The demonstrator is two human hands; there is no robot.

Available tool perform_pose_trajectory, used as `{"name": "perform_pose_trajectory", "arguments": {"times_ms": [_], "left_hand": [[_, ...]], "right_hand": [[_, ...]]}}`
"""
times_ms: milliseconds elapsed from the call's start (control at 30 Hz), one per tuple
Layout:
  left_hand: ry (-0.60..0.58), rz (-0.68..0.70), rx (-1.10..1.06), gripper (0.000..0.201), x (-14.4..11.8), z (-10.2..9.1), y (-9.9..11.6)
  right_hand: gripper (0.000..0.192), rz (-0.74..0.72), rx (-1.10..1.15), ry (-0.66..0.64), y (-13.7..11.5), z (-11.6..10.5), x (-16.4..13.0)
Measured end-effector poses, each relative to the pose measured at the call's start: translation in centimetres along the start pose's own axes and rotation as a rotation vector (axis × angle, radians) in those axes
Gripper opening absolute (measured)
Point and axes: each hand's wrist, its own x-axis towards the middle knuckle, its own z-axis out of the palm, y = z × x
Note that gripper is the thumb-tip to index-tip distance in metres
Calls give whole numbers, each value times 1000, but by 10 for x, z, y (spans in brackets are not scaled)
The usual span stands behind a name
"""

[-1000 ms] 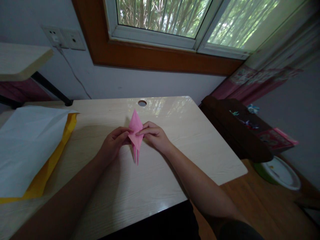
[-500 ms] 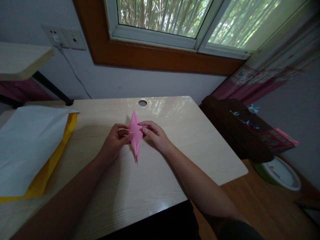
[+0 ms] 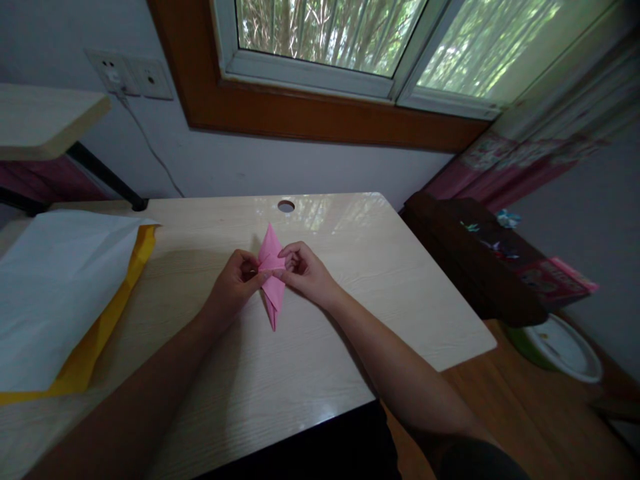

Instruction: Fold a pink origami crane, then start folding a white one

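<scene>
While the pink folded paper (image 3: 273, 277) stands over the middle of the wooden desk (image 3: 325, 347), I see my left hand (image 3: 235, 283) and right hand (image 3: 306, 272) pinching its opposite edges, holding the narrow diamond steady, one point aimed toward me.

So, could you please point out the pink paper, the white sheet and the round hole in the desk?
pink paper (image 3: 271, 248), head view, on its upper pointed flap.
white sheet (image 3: 55, 287), head view, on its flat middle.
round hole (image 3: 286, 206), head view, on the opening near the desk's far edge.
</scene>
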Motion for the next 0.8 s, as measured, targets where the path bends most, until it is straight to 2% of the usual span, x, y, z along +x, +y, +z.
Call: {"name": "perform_pose_trajectory", "arguments": {"times_ms": [333, 800], "left_hand": [[43, -9, -73, 30, -3, 3, 7], [-74, 45, -41, 36, -4, 6, 8]], "right_hand": [[42, 3, 86, -26, -1, 1, 1], [42, 0, 61, -68, 3, 0, 0]]}}
